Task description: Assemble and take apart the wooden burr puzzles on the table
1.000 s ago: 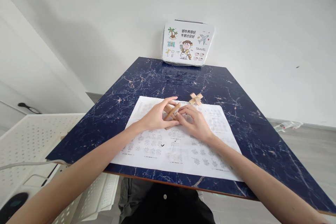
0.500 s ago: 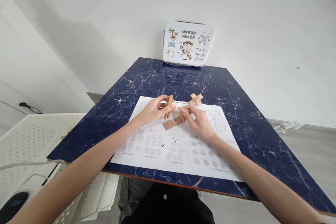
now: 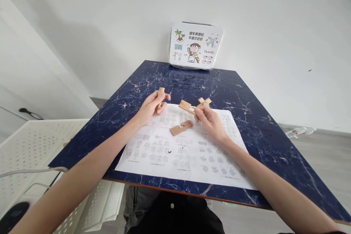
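Observation:
My left hand [image 3: 150, 106] is closed around a small wooden bar [image 3: 161, 90] whose end sticks up above my fingers, over the left edge of the printed sheet [image 3: 181, 153]. My right hand [image 3: 208, 120] pinches a second notched wooden bar [image 3: 187, 106], holding it tilted above the sheet. A third notched wooden piece [image 3: 181, 128] lies flat on the paper between my hands. Just behind my right hand's fingers sits a small assembled wooden cross puzzle [image 3: 205, 101].
The sheet lies on a dark blue marbled table [image 3: 241, 95]. A white illustrated case [image 3: 196, 45] leans against the wall at the table's far edge. A white perforated rack [image 3: 30, 146] stands to the left, below table height.
My hands have pulled apart, each carrying away one wooden bar. The left hand went left and farther away; the third piece stayed lying on the paper.

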Demonstrator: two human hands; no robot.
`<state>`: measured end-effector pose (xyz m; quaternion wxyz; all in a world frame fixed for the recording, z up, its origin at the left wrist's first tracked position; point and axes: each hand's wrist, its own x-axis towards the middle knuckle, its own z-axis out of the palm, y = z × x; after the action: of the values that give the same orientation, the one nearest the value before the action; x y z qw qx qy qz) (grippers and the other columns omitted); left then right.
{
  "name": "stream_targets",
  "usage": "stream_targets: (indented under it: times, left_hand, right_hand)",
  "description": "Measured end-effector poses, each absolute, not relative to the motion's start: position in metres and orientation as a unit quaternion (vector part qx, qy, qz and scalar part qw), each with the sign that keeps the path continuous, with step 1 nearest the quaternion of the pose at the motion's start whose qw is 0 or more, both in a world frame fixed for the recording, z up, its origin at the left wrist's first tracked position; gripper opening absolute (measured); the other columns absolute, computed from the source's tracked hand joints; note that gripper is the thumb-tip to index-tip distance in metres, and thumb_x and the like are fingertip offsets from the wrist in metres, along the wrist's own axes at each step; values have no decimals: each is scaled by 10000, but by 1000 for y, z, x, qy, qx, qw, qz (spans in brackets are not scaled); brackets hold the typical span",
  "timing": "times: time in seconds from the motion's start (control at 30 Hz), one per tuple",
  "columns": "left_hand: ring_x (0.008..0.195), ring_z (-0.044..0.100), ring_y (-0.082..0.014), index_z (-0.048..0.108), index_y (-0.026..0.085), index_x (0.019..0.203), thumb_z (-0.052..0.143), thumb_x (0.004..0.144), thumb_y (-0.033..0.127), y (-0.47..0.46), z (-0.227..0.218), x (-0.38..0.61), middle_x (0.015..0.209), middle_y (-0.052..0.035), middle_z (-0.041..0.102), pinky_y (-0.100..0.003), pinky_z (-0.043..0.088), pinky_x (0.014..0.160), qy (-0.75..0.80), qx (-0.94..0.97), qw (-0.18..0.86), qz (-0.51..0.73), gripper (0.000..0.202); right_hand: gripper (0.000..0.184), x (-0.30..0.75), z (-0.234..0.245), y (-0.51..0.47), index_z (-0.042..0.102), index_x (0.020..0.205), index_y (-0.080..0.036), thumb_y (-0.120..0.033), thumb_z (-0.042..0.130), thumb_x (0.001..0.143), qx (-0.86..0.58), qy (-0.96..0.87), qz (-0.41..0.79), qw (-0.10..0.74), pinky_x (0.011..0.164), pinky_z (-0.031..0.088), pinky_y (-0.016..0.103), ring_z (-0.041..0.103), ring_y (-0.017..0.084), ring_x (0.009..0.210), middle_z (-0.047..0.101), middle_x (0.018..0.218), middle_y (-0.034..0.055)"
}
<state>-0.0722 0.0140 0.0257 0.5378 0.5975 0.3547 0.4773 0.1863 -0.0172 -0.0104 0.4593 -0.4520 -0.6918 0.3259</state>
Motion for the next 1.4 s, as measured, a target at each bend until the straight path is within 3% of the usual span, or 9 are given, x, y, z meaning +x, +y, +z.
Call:
stream_targets:
  times: [0.2, 0.37, 0.53, 0.77, 0.97, 1.07, 1.17, 1.3, 1.4]
  left_hand:
    - [495, 408, -59, 548, 217, 964, 464, 1080, 595, 22, 10, -78, 867, -6, 594, -243, 321, 446, 442, 641, 422, 465, 404]
    - [605, 568, -125, 563, 230, 1196, 490, 1091, 501, 8, 4, -64, 884, -15, 697, -277, 437, 571, 446, 752, 329, 358, 299]
    - [716, 663, -176, 598, 220, 1086, 497, 1095, 454, -5, 7, -53, 833, -22, 742, -309, 464, 657, 407, 802, 325, 293, 256]
    - [1098, 613, -260, 648, 214, 955, 540, 1063, 454, 0, -5, -55, 1118, -87, 627, -423, 531, 929, 426, 838, 197, 277, 285]
    - [1283, 556, -263, 593, 246, 1224, 454, 1096, 396, 2, -12, -57, 1325, -106, 570, -487, 484, 1121, 408, 844, 205, 283, 241]
    - [1381, 536, -270, 548, 263, 1341, 433, 1100, 426, -3, -8, -54, 1440, -119, 553, -487, 465, 1169, 392, 842, 257, 267, 312]
    - [1474, 483, -323, 488, 272, 1480, 544, 1040, 537, -9, -2, -50, 1569, -144, 499, -526, 453, 1190, 379, 850, 290, 223, 517]
    - [1571, 347, -391, 410, 275, 1604, 722, 887, 658, -13, 1, -46, 1690, -142, 404, -610, 342, 1262, 332, 888, 266, 174, 871]
    - [1603, 294, -379, 376, 292, 1643, 716, 879, 678, -13, -1, -45, 1730, -109, 356, -613, 278, 1299, 309, 907, 236, 162, 921]
  right_hand:
    - [419, 188, -14, -13, 561, 780, -229, -538, 507, 1057, -460, -681, 343, 455, 653, 375, 328, 473, 176, 651, 549, 697, 4]
    - [340, 189, -12, -17, 570, 741, -218, -414, 526, 1015, -418, -707, 373, 432, 668, 372, 325, 481, 172, 679, 566, 720, 5]
    - [215, 185, -9, -25, 594, 732, -212, -291, 544, 926, -396, -778, 343, 348, 643, 359, 315, 494, 163, 659, 634, 723, 7]
    - [174, 178, -13, -26, 561, 709, -229, -251, 534, 880, -409, -827, 221, 317, 730, 414, 355, 514, 165, 619, 643, 664, -1]
    - [171, 178, -19, -25, 532, 813, -239, -345, 592, 933, -442, -845, 86, 289, 728, 398, 357, 460, 179, 603, 603, 639, -7]
    - [187, 178, -19, -24, 533, 849, -236, -357, 551, 990, -456, -844, 55, 276, 722, 383, 348, 494, 186, 609, 638, 677, 5]
    - [234, 178, -21, -22, 550, 897, -227, -332, 428, 1066, -479, -834, 40, 272, 726, 372, 350, 560, 206, 652, 705, 784, 42]
    - [288, 179, -26, -19, 562, 965, -217, -333, 335, 1099, -518, -811, 32, 269, 702, 363, 355, 612, 246, 684, 720, 822, 73]
    - [290, 180, -28, -17, 549, 983, -225, -383, 337, 1102, -539, -791, 49, 285, 695, 373, 350, 650, 271, 730, 728, 830, 73]
